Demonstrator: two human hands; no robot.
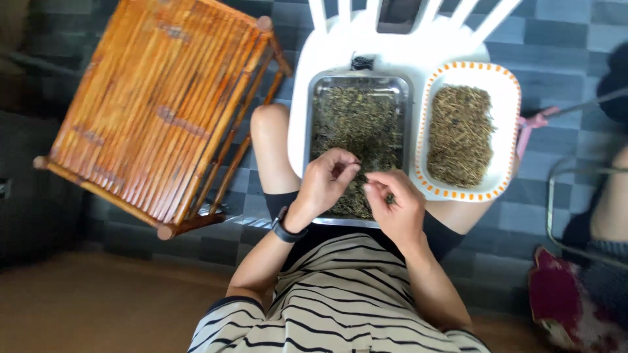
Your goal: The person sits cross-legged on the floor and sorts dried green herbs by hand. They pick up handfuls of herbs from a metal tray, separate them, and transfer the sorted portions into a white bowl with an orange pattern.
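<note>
just over the near end of the steel tray point(405, 85) both hands meet, fingers curled inward toward each other. the left hand point(327, 180) has its grip pressed together at thumb and forefinger, tips turned toward the right, seemingly pinching a small bit of the dried leaves point(356, 124), though the piece itself is too small to make out. the right hand point(396, 199) likewise has its grip drawn together, thumb against fingertips, and whether anything sits between them cannot be told. the dried leaves lie spread through the tray directly under and beyond both grips, dark green and loose, filling it from the near end to the far end. the tray rests on a white plastic chair point(366, 39), its near end reaching the person's lap. just right of it, touching or nearly so, sits a white oval dish point(507, 91) with an orange-dotted rim, holding paler, straw-like stems point(461, 134). a black wristband point(286, 230) circles the left wrist. to the left, well apart, stands a bamboo stool point(157, 111) on the grey tiled floor point(562, 46).
</note>
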